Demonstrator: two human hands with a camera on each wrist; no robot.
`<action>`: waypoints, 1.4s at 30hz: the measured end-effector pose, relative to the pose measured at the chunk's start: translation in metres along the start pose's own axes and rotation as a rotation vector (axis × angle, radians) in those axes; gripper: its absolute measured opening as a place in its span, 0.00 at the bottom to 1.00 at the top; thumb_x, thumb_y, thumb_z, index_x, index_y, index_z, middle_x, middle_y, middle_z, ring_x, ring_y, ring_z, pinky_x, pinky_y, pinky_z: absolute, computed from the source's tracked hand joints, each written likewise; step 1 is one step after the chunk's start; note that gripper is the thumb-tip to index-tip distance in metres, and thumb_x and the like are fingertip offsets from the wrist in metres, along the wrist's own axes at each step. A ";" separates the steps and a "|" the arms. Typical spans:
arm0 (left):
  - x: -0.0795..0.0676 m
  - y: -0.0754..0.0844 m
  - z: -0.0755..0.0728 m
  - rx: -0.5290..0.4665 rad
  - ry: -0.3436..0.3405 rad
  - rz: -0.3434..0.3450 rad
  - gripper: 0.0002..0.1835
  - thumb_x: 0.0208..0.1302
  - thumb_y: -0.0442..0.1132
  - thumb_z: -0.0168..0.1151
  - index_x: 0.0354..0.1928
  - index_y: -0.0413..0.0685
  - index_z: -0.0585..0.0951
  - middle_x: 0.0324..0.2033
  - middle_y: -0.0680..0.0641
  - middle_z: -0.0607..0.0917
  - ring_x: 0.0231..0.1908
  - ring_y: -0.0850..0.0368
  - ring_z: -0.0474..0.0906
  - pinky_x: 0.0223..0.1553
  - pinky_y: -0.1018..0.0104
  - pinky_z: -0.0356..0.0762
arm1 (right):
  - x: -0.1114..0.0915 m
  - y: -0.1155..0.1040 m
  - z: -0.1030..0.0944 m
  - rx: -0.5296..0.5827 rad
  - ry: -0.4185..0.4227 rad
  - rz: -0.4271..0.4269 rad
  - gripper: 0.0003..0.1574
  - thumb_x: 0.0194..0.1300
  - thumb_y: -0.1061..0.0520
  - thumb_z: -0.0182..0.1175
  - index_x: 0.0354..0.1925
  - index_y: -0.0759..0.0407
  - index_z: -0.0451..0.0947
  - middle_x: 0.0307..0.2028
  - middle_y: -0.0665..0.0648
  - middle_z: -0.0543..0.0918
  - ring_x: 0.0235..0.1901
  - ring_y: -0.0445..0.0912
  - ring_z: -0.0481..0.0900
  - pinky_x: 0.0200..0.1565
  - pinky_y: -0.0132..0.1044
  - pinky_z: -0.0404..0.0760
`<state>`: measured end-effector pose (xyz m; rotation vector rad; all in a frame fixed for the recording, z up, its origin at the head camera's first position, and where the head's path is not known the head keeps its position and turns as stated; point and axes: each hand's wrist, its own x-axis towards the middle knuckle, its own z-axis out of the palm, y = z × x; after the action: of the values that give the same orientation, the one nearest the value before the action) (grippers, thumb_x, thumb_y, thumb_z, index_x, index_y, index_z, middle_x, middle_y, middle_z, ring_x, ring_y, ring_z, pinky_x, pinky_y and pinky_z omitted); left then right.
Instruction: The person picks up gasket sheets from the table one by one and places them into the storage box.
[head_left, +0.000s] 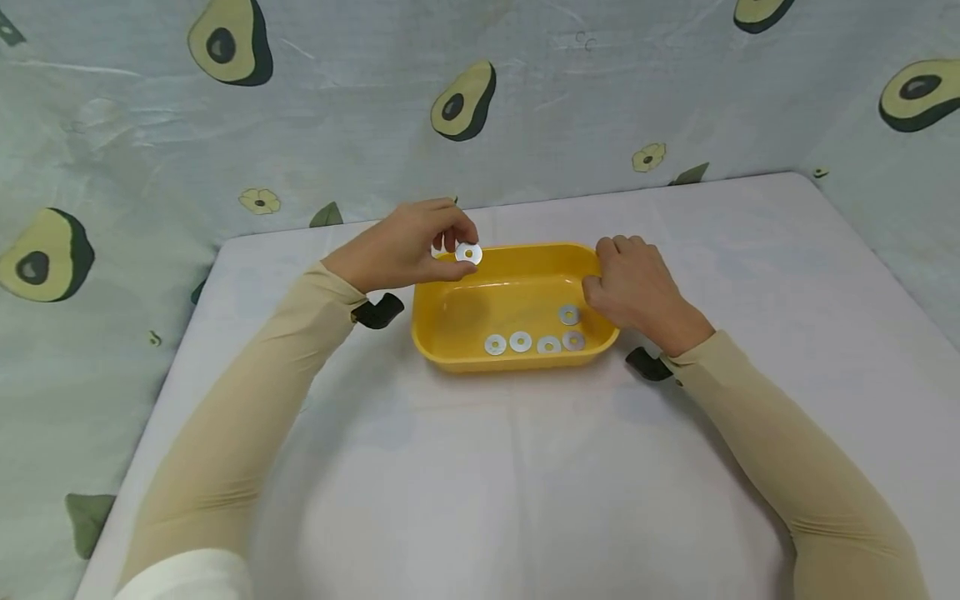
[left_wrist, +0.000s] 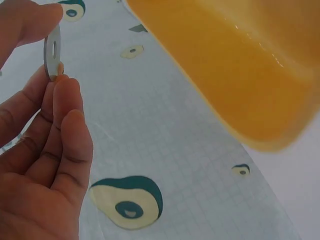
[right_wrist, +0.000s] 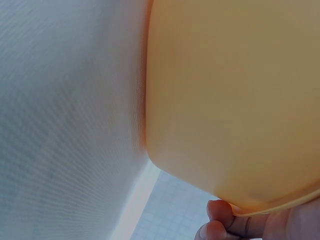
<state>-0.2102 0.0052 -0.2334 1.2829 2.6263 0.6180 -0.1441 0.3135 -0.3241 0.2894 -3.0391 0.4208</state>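
My left hand [head_left: 412, 242] pinches a flat silver washer [head_left: 477, 254] between thumb and fingertips, above the far left corner of a yellow plastic tray [head_left: 472, 304]. In the left wrist view the washer [left_wrist: 49, 57] stands on edge in the pinch, its centre hole visible. On the right end of the tray, my right hand [head_left: 641, 287] grips the rim, with the fingers over the outer side in the right wrist view. Several more washers [head_left: 501, 347] lie inside the tray along its near side, and one washer [head_left: 576, 315] sits slightly farther back near the right thumb.
The tray rests on a table with a white cloth [head_left: 517, 467]. Behind and left of the table hangs a pale sheet [head_left: 360, 100] printed with avocados. A dark wrist strap piece [head_left: 378, 311] sticks out below each wrist.
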 end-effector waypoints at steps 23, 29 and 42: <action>0.060 0.016 0.054 -0.085 -0.179 0.107 0.17 0.67 0.44 0.71 0.52 0.42 0.82 0.48 0.45 0.82 0.43 0.53 0.77 0.50 0.65 0.79 | 0.003 0.002 0.003 -0.027 0.011 -0.002 0.19 0.63 0.57 0.44 0.40 0.72 0.73 0.31 0.65 0.74 0.33 0.59 0.71 0.38 0.48 0.71; 0.072 0.016 0.067 -0.051 -0.299 0.113 0.15 0.67 0.43 0.69 0.51 0.43 0.82 0.48 0.45 0.83 0.45 0.52 0.78 0.52 0.64 0.79 | 0.004 0.002 0.002 -0.028 0.003 0.004 0.19 0.63 0.56 0.45 0.40 0.72 0.73 0.31 0.64 0.74 0.33 0.59 0.70 0.38 0.48 0.71; 0.079 0.012 0.090 -0.040 -0.384 0.121 0.09 0.67 0.44 0.65 0.44 0.48 0.84 0.41 0.51 0.83 0.41 0.56 0.77 0.47 0.67 0.77 | 0.003 0.003 0.002 -0.033 -0.015 0.018 0.19 0.64 0.56 0.45 0.42 0.72 0.73 0.33 0.65 0.75 0.34 0.59 0.71 0.39 0.48 0.72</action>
<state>-0.2228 0.1005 -0.3061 1.3961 2.2299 0.3902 -0.1481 0.3150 -0.3265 0.2649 -3.0626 0.3713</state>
